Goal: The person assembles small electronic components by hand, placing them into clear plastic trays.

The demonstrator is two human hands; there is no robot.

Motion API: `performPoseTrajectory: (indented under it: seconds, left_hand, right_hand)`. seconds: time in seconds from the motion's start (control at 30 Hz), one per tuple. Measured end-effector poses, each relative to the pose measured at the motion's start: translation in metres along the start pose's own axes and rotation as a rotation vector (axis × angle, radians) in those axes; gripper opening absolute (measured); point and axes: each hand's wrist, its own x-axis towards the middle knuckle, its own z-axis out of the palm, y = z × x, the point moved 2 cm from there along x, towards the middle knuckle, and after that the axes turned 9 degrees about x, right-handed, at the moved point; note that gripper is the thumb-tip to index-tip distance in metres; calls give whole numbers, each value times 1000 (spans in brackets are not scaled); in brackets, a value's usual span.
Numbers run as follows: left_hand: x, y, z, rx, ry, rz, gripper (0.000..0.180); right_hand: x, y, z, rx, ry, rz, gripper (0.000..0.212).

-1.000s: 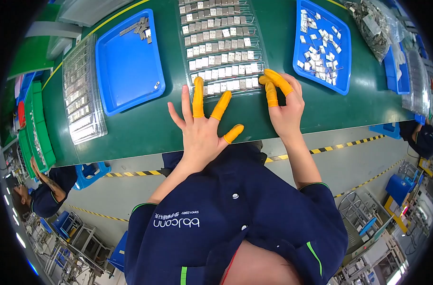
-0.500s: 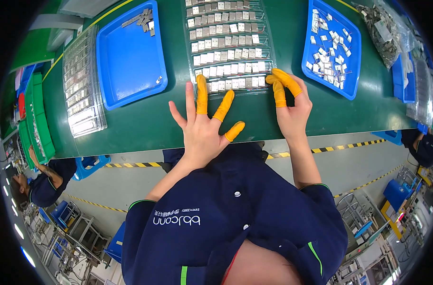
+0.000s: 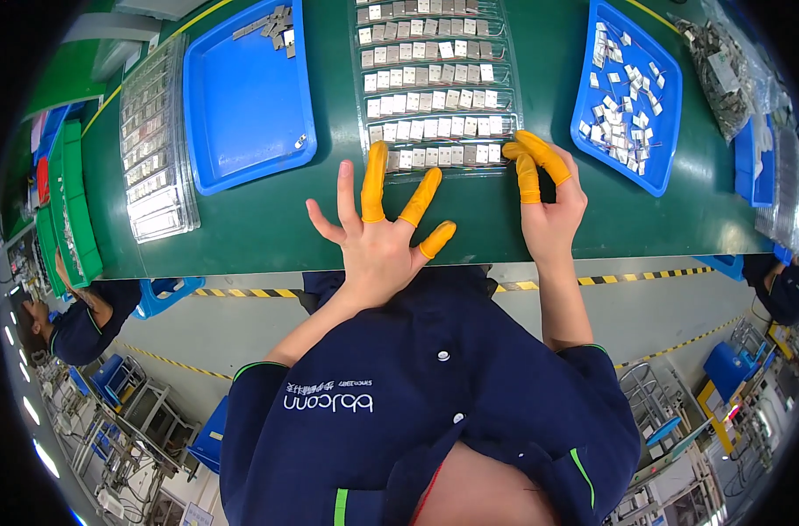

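In front of me lies a clear plastic tray (image 3: 515, 107) with several rows of small silver USB plugs (image 3: 443, 157); thin wires show along some rows. My left hand (image 3: 380, 248) is spread open at the tray's lower left corner, a fingertip touching its edge. Yellow finger cots cover its thumb and two fingers. At the right end of the nearest row, my right hand (image 3: 550, 206) pinches with cotted fingers close together. Whatever lies between those fingertips is too small to make out.
On the left stands a blue tray (image 3: 205, 167) with dark metal pieces, beside stacked clear trays (image 3: 161, 223). A blue tray (image 3: 661, 167) of loose white-and-silver parts stands right, near a plastic bag (image 3: 713, 70) of parts. A person (image 3: 84, 324) sits far left by green bins (image 3: 77, 210).
The whole view has shifted slightly, moving the table's things a little rightward in the picture. Both hands keep nearly the same pose at the clear tray.
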Motion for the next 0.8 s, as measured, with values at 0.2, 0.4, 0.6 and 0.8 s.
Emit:
performPoseTrajectory:
  seconds: [0.2,0.4,0.6,0.8]
  left_hand:
    - [-2,0,0,49,57,-8,35]
    - [-6,0,5,-1,169,26,25]
    - [-1,-3,14,-172,217,116,22]
    - [3,-4,11,-150,237,115,21]
  right_hand:
    - [1,2,1,-1,1,9,24]
    - [-1,2,-1,0,-7,2,23]
    - [-1,3,-1,2,-5,24,23]
    - [4,1,-1,5,-13,12,23]
